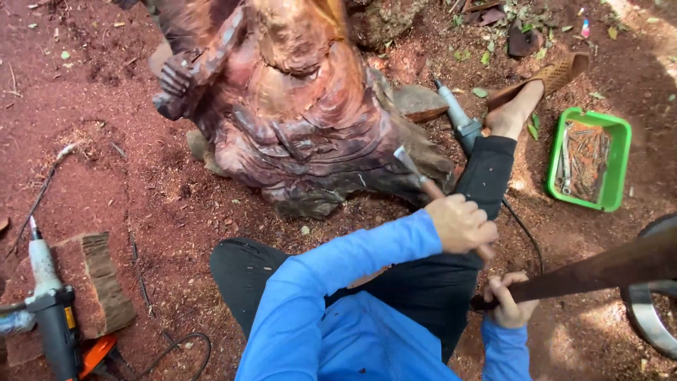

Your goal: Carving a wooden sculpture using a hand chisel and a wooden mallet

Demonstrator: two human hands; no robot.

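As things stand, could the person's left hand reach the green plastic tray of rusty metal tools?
Probably not directly: the left hand grips a wooden-handled chisel, and the tray lies beyond the outstretched leg; the right hand is nearer.

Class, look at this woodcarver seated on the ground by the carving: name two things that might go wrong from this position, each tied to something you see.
1. The left hand holds a wooden-handled chisel against the reddish-brown wood carving, just above the black-trousered leg; a slip might cut it.
2. The right hand grips a long dark wooden mallet close behind the left hand; a mistimed blow might strike the knuckles.
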